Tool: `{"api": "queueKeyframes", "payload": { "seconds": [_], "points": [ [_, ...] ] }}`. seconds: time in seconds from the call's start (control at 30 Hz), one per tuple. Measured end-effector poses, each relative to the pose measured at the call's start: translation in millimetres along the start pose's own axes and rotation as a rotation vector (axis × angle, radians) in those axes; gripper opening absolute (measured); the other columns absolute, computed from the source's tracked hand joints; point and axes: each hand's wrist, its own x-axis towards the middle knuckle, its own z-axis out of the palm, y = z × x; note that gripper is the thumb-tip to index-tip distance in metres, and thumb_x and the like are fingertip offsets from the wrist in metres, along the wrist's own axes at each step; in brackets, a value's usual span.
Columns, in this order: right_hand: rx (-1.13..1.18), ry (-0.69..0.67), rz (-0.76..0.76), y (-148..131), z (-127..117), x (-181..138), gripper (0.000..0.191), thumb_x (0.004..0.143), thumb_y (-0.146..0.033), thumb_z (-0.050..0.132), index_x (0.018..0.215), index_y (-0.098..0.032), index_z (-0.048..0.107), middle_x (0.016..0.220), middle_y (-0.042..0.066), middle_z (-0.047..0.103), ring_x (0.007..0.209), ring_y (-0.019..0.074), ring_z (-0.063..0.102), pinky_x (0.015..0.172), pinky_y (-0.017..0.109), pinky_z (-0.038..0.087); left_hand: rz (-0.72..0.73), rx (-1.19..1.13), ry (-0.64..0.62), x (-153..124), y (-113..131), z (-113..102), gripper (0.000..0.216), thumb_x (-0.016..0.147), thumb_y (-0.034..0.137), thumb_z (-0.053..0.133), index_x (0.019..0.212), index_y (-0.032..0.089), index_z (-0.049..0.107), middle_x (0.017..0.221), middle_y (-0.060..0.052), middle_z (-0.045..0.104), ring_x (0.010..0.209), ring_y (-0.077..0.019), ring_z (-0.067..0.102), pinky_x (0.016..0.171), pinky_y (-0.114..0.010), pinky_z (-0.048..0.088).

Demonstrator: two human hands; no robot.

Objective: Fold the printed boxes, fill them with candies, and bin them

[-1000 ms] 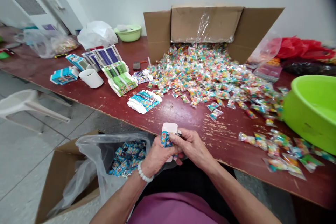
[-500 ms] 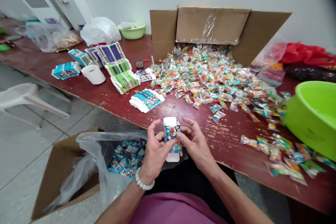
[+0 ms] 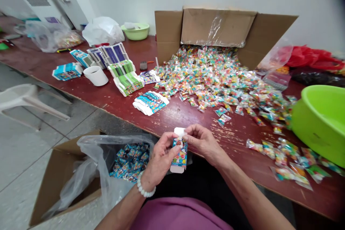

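Note:
A small printed carton point(image 3: 180, 154) stands upright between both hands at the near table edge, its white bottom flap hanging open. My left hand point(image 3: 159, 158) grips its left side, a white bead bracelet on the wrist. My right hand point(image 3: 202, 142) pinches the white top flap with thumb and forefinger. Nearest on the table lies a stack of flat blue cartons point(image 3: 150, 102).
A large heap of wrapped candies point(image 3: 215, 75) spills from a tipped cardboard box point(image 3: 215, 28). A green basin point(image 3: 322, 120) stands at right. A bag-lined box of finished cartons point(image 3: 129, 160) sits on the floor at left. More flat cartons point(image 3: 124, 75) and a white cup point(image 3: 95, 76) lie beyond.
The carton has turned from a loose two-handed hold to upright. My right hand has risen to pinch its top flap, and my left fingers have closed round its side.

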Motion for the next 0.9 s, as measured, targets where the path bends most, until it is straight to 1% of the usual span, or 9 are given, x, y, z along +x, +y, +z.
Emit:
{"api": "queueKeyframes", "payload": {
  "seconds": [0.1, 0.17, 0.23, 0.33, 0.4, 0.47, 0.57, 0.7, 0.9],
  "points": [
    [-0.061, -0.088, -0.042, -3, -3, -1, 0.039, 0.071, -0.039, 0.083, 0.1, -0.02, 0.066, 0.075, -0.003, 0.065, 0.063, 0.0102, 0.058, 0.061, 0.023, 0.046, 0.001, -0.035, 0.032, -2, 0, 2, 0.045, 0.081, 0.028, 0.074, 0.118, 0.024, 0.05, 0.097, -0.002, 0.069, 0.078, -0.0131, 0.064, 0.069, -0.023, 0.052],
    [-0.145, -0.141, -0.059, -5, -3, -4, 0.028, 0.078, -0.04, 0.077, 0.092, -0.017, 0.07, 0.08, 0.001, 0.068, 0.067, 0.0118, 0.06, 0.064, 0.025, 0.048, -0.036, -0.114, 0.063, -3, -1, 1, 0.067, 0.076, 0.027, 0.079, 0.13, 0.029, 0.039, 0.097, -0.001, 0.068, 0.076, -0.0141, 0.066, 0.068, -0.025, 0.053],
    [-0.206, -0.129, -0.114, -5, -1, -8, 0.025, 0.082, -0.041, 0.073, 0.086, -0.016, 0.069, 0.078, 0.003, 0.069, 0.065, 0.0123, 0.06, 0.062, 0.025, 0.047, -0.13, -0.207, 0.023, -3, -3, 0, 0.074, 0.076, 0.034, 0.079, 0.135, 0.031, 0.035, 0.099, -0.002, 0.068, 0.074, -0.0159, 0.068, 0.067, -0.027, 0.054],
    [-0.304, -0.107, -0.178, -4, 2, -14, 0.023, 0.088, -0.041, 0.066, 0.09, -0.018, 0.067, 0.067, -0.001, 0.065, 0.053, 0.0108, 0.057, 0.053, 0.023, 0.044, -0.312, -0.292, -0.108, -2, -7, 0, 0.054, 0.084, 0.061, 0.06, 0.118, 0.019, 0.053, 0.087, -0.006, 0.069, 0.062, -0.0185, 0.069, 0.058, -0.029, 0.053],
    [-0.421, -0.131, -0.207, -4, 4, -16, 0.023, 0.092, -0.04, 0.062, 0.091, -0.018, 0.068, 0.067, -0.001, 0.065, 0.053, 0.0117, 0.059, 0.054, 0.024, 0.046, -0.392, -0.301, -0.098, 0, -11, 2, 0.06, 0.086, 0.071, 0.046, 0.1, 0.015, 0.06, 0.074, -0.006, 0.068, 0.051, -0.0169, 0.064, 0.05, -0.027, 0.05],
    [-0.491, -0.147, -0.225, -5, 4, -17, 0.025, 0.094, -0.04, 0.058, 0.088, -0.018, 0.068, 0.067, 0.001, 0.066, 0.058, 0.0135, 0.063, 0.058, 0.025, 0.049, -0.404, -0.279, -0.026, 3, -14, 4, 0.061, 0.087, 0.072, 0.043, 0.095, 0.015, 0.062, 0.067, -0.005, 0.066, 0.046, -0.0146, 0.061, 0.046, -0.024, 0.047],
    [-0.52, -0.143, -0.243, -7, 3, -16, 0.022, 0.093, -0.039, 0.059, 0.091, -0.018, 0.068, 0.072, 0.0, 0.067, 0.054, 0.0122, 0.064, 0.056, 0.023, 0.049, -0.362, -0.21, 0.032, 6, -15, 8, 0.06, 0.086, 0.071, 0.046, 0.098, 0.014, 0.064, 0.066, -0.004, 0.066, 0.046, -0.0134, 0.059, 0.045, -0.023, 0.046],
    [-0.566, -0.155, -0.238, -14, 2, -11, 0.02, 0.091, -0.035, 0.061, 0.093, -0.017, 0.068, 0.072, 0.001, 0.068, 0.052, 0.0109, 0.062, 0.053, 0.022, 0.047, -0.322, -0.136, 0.006, 7, -15, 10, 0.064, 0.086, 0.073, 0.042, 0.094, 0.013, 0.066, 0.067, -0.004, 0.066, 0.047, -0.0131, 0.059, 0.047, -0.023, 0.045],
    [-0.424, -0.127, -0.162, -12, 4, -4, 0.023, 0.089, -0.038, 0.063, 0.083, -0.016, 0.065, 0.069, 0.001, 0.068, 0.054, 0.0122, 0.062, 0.051, 0.022, 0.047, -0.29, -0.037, -0.029, 7, -15, 7, 0.068, 0.088, 0.073, 0.037, 0.078, 0.012, 0.065, 0.065, -0.006, 0.066, 0.045, -0.0122, 0.058, 0.046, -0.023, 0.043]
  ]
}}
